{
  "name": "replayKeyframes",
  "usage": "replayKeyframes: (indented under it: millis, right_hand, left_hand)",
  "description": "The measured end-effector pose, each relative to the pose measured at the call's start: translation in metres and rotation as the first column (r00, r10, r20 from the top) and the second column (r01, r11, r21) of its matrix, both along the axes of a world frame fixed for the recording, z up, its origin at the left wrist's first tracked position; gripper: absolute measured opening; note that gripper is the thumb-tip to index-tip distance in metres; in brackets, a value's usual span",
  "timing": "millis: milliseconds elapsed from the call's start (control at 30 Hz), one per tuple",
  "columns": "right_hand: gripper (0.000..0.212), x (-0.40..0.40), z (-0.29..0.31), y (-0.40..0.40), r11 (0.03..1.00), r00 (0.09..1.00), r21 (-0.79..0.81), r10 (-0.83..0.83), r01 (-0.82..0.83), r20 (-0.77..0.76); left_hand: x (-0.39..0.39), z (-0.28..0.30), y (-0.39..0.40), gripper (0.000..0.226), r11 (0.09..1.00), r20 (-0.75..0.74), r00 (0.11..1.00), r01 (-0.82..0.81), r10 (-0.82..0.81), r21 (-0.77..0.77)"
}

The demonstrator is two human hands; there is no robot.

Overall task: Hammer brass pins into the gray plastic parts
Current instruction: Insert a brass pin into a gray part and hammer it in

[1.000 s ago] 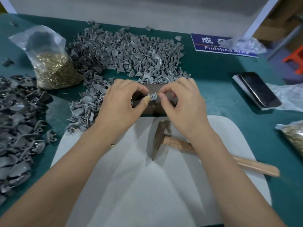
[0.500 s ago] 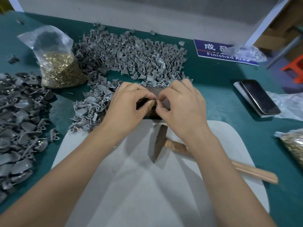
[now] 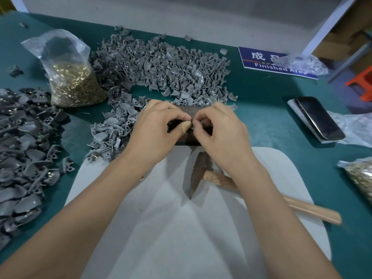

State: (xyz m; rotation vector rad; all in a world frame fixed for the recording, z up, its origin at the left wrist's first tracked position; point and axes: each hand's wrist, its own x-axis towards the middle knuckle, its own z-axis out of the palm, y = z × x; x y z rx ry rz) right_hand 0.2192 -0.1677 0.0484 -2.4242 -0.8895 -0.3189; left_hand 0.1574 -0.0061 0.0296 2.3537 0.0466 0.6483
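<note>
My left hand (image 3: 155, 131) and my right hand (image 3: 219, 131) meet fingertip to fingertip over a dark metal block (image 3: 191, 112). Both pinch a small gray plastic part between them, almost wholly hidden by the fingers. A tan bandage wraps my left thumb tip. I cannot see a brass pin at the fingers. The hammer (image 3: 201, 174) lies untouched on the white mat (image 3: 181, 228), its wooden handle running to the right. A big heap of gray plastic parts (image 3: 161, 67) lies behind the block. A clear bag of brass pins (image 3: 72, 81) stands at the back left.
Darker gray parts (image 3: 22, 150) are piled at the left edge. A phone on a white box (image 3: 320, 119) lies right, with a second bag of pins (image 3: 360, 178) near the right edge. A blue "Finished Area" sign (image 3: 259, 61) lies at the back.
My fingertips have closed together over the block, so the small gray part seen between them a second ago is now covered. The hammer has not moved.
</note>
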Motion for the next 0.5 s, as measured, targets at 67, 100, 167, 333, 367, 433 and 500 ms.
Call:
replayKeyframes:
  millis: [67,100,167,333,367,433,500]
  right_hand:
    - [0.003,0.001,-0.001,-0.001,1.0,0.999,0.025,-0.013,0.014,-0.03]
    - [0.003,0.001,-0.002,-0.001,0.999,0.999,0.034,-0.019,0.02,-0.037]
    - [0.004,0.0,-0.003,0.0,0.998,0.998,0.063,-0.028,0.031,-0.049]
    - [0.005,-0.001,0.005,0.0,0.998,0.997,0.044,-0.033,0.036,-0.073]
    - [0.005,-0.002,0.008,0.0,0.999,0.998,0.005,-0.038,0.039,-0.049]
    - [0.006,-0.007,0.013,0.003,0.995,0.998,-0.09,-0.044,0.048,0.042]
    - [0.011,-0.012,0.014,0.007,0.982,0.993,-0.18,-0.036,0.056,0.114]
  left_hand:
    - [0.0,0.0,0.0,0.01,1.0,0.001,1.0,-0.001,0.001,-0.003]
    - [0.001,0.0,0.0,0.01,1.0,0.001,1.0,-0.002,0.002,-0.01]
    - [0.001,0.0,0.0,0.01,1.0,0.001,1.0,-0.002,0.002,-0.031]
    - [0.001,0.0,0.002,0.01,1.0,0.005,1.0,0.003,-0.003,-0.022]
    - [0.001,0.0,0.002,0.01,1.0,0.007,1.0,0.0,0.0,-0.004]
    - [0.0,0.0,0.002,0.01,1.0,0.009,1.0,-0.007,0.007,0.027]
    - [-0.001,-0.001,0.001,0.011,0.999,0.004,1.0,-0.01,0.009,0.046]
